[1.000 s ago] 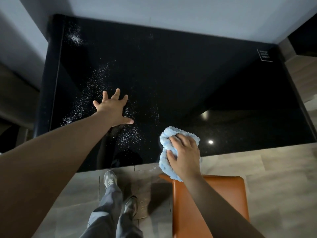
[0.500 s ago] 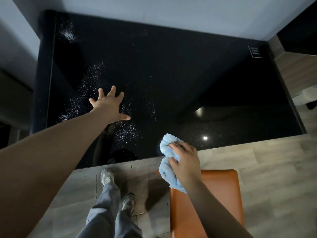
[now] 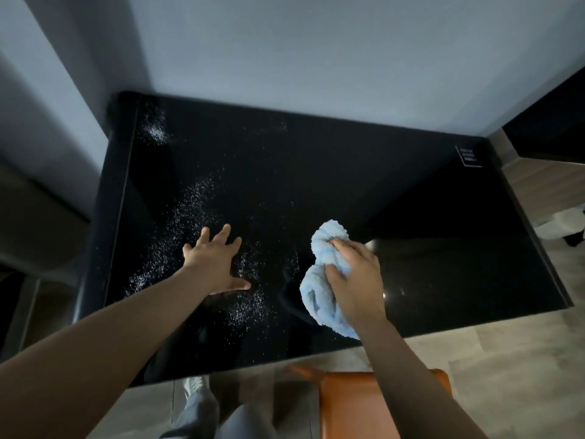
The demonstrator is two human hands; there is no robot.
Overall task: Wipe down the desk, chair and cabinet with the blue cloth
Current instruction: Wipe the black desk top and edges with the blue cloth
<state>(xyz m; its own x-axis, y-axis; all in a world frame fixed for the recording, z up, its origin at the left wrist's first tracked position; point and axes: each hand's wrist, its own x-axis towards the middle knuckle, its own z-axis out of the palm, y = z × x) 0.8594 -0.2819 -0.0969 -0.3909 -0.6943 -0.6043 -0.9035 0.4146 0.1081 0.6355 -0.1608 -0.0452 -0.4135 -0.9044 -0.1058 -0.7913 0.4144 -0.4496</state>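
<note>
Gripping the wadded blue cloth (image 3: 319,293), the right hand (image 3: 354,277) holds it at five o'clock on the desk (image 3: 348,185). Soft and light, it probably handles best gripped mid-wad. The left hand (image 3: 215,264) lies flat, fingers spread, at eight o'clock.

Our left arm reaches forward from the lower left, bare and nearly straight; our left hand (image 3: 215,266) lies palm-down on the bench (image 3: 348,179), fingers spread and straight, thumb pointing right; our right arm comes up from the lower right, also bare; our right hand (image 3: 354,280) curls its fingers round the bunched blue cloth (image 3: 318,294), knuckles up; the two hands sit side by side, apart.
</note>
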